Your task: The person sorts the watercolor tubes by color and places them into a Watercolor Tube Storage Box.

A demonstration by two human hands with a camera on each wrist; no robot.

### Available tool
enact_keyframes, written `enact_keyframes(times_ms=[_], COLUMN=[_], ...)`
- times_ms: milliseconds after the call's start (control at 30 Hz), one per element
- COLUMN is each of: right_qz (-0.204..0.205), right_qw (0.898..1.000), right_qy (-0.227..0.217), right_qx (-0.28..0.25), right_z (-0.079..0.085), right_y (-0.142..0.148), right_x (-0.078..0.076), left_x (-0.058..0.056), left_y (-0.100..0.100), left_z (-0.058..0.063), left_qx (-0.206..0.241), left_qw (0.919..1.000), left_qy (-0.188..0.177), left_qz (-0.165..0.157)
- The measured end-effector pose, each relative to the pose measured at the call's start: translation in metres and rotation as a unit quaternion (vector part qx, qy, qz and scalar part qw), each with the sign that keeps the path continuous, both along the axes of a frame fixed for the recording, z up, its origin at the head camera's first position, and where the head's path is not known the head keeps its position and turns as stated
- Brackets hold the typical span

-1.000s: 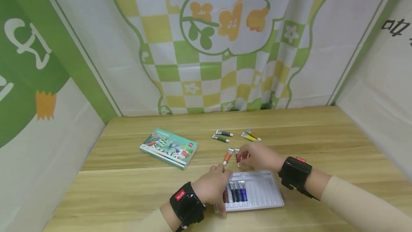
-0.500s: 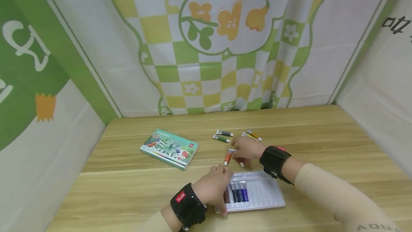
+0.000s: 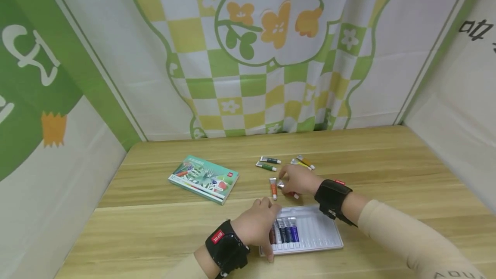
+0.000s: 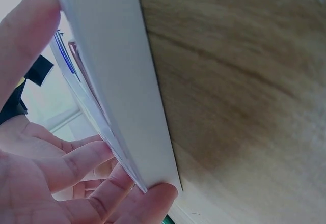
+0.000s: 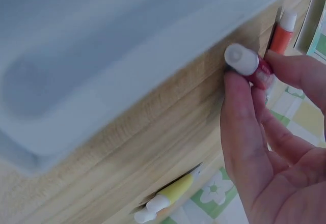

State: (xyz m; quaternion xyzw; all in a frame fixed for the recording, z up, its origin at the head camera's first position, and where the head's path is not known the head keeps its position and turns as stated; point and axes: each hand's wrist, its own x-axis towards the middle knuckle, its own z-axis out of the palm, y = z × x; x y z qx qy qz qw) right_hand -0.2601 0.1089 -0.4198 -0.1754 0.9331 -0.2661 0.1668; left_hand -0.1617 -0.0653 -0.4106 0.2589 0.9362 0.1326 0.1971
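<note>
My left hand [image 3: 253, 225] holds the left end of a white plastic tray [image 3: 319, 227], thumb at its near edge and fingertips at its far edge. Several paint tubes, brown, white, dark and violet [image 3: 294, 232], lie side by side in the tray's left slots; the slots to their right are bare. Just beyond the tray, my right hand [image 3: 300, 180] pinches a red paint tube [image 5: 262, 76] between thumb and fingers, its white cap facing the wrist camera. An orange paint tube [image 3: 273, 188] lies on the table close to the left of those fingers.
Farther back lie a green tube [image 3: 265, 166] and a dark tube [image 3: 270, 160], with a yellow tube [image 3: 299, 164] and an ochre tube [image 3: 306, 162] to their right. A teal illustrated box [image 3: 205, 178] rests at the left. A patterned curtain [image 3: 267, 76] hangs behind the table.
My right hand has moved left and taken hold of the red paint tube, whose cap end has swung rightward. The orange tube has turned slightly. My left hand stays on the tray.
</note>
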Motion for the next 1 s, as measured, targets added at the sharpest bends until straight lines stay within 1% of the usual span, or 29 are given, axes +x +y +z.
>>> enact_keyframes(times_ms=[100,333,433,533,633,767,900,1000], right_qz=[-0.004,0.009,0.007,0.002,-0.003,0.002,0.01,0.005], right_qw=[1.0,0.999,0.998,0.994,0.987,0.979,0.97,0.963], right_qy=[0.002,0.019,0.004,-0.021,-0.051,-0.091,-0.137,-0.162], right_qx=[-0.01,-0.036,-0.07,-0.111,-0.15,-0.18,-0.201,-0.214], right_z=[0.0,0.003,0.005,0.007,0.011,0.014,0.009,0.006], right_y=[0.001,0.01,0.019,0.028,0.036,0.043,0.046,0.046], right_x=[0.0,0.002,0.004,0.008,0.018,0.037,0.057,0.07], left_x=[0.0,-0.001,-0.001,0.0,0.0,0.0,0.0,0.0], left_y=[0.0,0.001,0.001,0.0,0.0,0.0,0.001,0.002], left_z=[0.0,0.0,0.0,0.001,0.002,0.003,0.001,-0.001], left_qx=[0.0,-0.003,-0.003,-0.003,-0.006,-0.005,0.0,0.003], left_qw=[1.0,1.0,1.0,1.0,1.0,1.0,1.0,1.0], left_qy=[0.002,-0.004,-0.002,0.003,0.005,0.005,0.0,-0.002], left_qz=[-0.002,0.002,-0.001,-0.004,-0.006,-0.006,-0.002,0.001])
